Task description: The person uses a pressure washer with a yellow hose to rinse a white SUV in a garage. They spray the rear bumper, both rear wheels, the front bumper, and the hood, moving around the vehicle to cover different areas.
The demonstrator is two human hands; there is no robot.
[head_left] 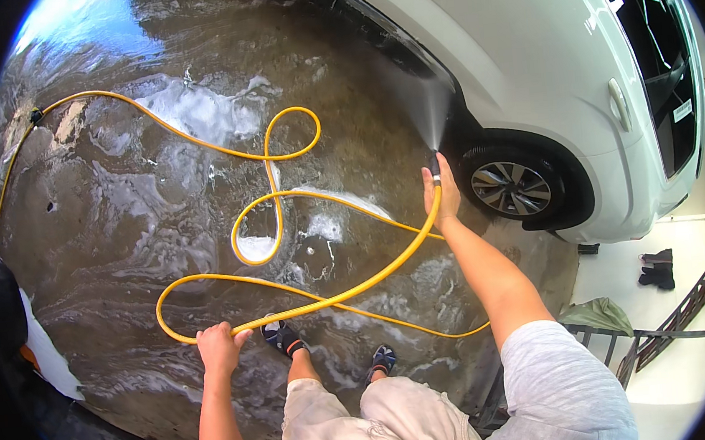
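My right hand [445, 191] is closed round the dark spray nozzle [435, 165] at the end of a yellow hose [382, 273]. A fan of water spray [430, 113] leaves the nozzle toward the lower side of a white car [523, 62]. Just right of that hand is the car's wheel [511, 188], with a dark tyre and silver spokes. Lower left, my left hand [220, 349] grips the same hose further back, and the stretch between both hands hangs in a curve. The rest of the hose lies in loops on the wet floor.
White foam [200, 109] streaks the wet brown floor [178, 243]. A dark and white vehicle part [45, 347] stands at the left edge. On the right are a metal railing [681, 332], a green cloth [597, 316] and dark gloves or shoes [657, 270]. Hose loops lie ahead of my sandalled feet.
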